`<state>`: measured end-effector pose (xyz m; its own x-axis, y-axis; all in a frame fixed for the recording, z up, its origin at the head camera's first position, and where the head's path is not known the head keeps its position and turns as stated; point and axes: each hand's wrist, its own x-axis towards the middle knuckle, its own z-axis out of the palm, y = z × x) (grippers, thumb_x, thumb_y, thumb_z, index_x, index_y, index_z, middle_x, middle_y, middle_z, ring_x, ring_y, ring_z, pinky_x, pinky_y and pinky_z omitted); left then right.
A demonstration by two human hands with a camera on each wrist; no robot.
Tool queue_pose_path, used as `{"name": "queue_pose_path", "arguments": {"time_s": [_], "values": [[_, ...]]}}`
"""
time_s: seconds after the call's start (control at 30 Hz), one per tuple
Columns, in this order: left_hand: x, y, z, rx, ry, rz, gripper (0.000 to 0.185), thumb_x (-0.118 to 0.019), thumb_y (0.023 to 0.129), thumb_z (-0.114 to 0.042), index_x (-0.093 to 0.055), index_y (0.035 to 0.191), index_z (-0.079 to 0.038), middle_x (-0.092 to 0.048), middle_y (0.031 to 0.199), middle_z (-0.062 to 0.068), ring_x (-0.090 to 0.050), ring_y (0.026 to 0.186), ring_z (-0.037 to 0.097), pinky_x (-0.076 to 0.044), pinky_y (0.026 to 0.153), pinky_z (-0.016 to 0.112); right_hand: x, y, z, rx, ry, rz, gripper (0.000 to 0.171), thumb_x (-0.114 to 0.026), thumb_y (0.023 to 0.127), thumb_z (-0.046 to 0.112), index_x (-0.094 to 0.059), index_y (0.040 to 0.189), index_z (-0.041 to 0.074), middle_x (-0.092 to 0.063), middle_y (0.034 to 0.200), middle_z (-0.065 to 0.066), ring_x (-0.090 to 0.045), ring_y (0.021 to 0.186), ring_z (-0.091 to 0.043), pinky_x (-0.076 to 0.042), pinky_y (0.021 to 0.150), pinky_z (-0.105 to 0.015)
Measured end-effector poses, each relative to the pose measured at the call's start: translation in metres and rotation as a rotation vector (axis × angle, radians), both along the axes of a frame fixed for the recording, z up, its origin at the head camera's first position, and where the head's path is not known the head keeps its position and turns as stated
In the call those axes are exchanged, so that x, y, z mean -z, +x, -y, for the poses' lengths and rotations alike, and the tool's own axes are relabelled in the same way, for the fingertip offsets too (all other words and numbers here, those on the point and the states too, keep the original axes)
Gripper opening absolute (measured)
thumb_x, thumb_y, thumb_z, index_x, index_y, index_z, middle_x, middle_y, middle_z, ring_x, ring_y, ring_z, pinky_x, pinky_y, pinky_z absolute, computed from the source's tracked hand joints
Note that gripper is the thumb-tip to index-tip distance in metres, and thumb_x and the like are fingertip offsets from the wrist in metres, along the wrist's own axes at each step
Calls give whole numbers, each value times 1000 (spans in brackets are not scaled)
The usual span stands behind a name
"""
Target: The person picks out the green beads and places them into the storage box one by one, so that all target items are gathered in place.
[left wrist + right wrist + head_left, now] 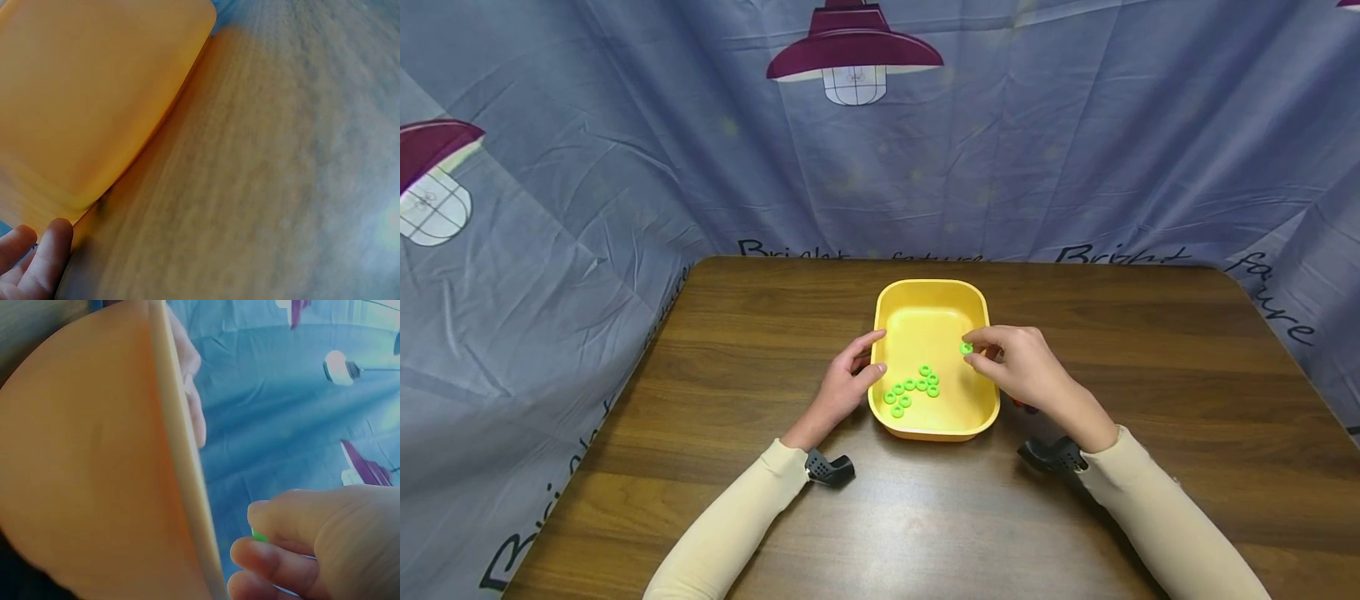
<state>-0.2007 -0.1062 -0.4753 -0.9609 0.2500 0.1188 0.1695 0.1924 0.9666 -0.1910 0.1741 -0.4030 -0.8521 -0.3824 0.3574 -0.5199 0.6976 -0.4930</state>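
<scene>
A yellow rectangular tub (931, 317) stands on the wooden table. Several small green rings (910, 384) lie on its floor, grouped toward the near left. My right hand (1018, 362) is over the tub's right rim and pinches one green ring (966, 348) between thumb and fingers. In the right wrist view only a sliver of that ring (259, 536) shows. At the tub's left side, my left hand (848, 383) rests with its fingertips on the rim. The left wrist view shows its fingertips (55, 250) against the tub's wall (94, 112).
Small red and dark pieces (1024, 407) lie on the table just right of the tub, mostly hidden under the right hand. A blue curtain (1000, 150) with printed lamps hangs behind the table (760, 333). Both wrists wear black devices.
</scene>
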Motion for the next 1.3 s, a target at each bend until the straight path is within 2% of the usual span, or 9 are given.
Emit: {"name": "queue_pose_path", "arguments": {"time_s": [0.3,0.5,0.77,1.07,1.3], "values": [[1,0,-1,-3,13,-18,54,-61,95,-5,-52,148,-8,-52,152,16,-61,125,39,-56,97,41,3,-9,20,-51,56,30,16,-76,85,5,-78,101,2,-78,87,-7,-68,71,-16,-54,65,-29],[0,0,-1,-4,6,-15,53,-60,95,-6,-53,148,-10,-52,152,16,-61,124,39,-56,97,44,4,-11,30,-65,97,56,15,-75,87,7,-78,101,3,-77,87,-7,-68,73,-16,-55,65,-30],[1,0,-1,4,2,-11,53,-59,95,-7,-53,148,-10,-52,152,15,-61,125,40,-56,96,45,12,-12,36,-53,155,31,11,-75,87,10,-77,97,6,-76,83,-4,-67,71,-14,-54,64,-31],[1,0,0,11,17,-22,54,-61,95,-4,-52,148,-7,-50,154,18,-61,124,43,-56,96,41,14,-12,43,-23,203,46,12,-73,86,10,-78,97,8,-77,84,-3,-71,76,-19,-56,66,-37],[2,-2,-1,12,18,-37,53,-62,95,-2,-52,147,-6,-50,154,18,-62,123,44,-56,97,46,18,-13,49,16,294,81,11,-73,88,12,-78,97,10,-74,81,-1,-63,69,-16,-52,59,-35]]}}
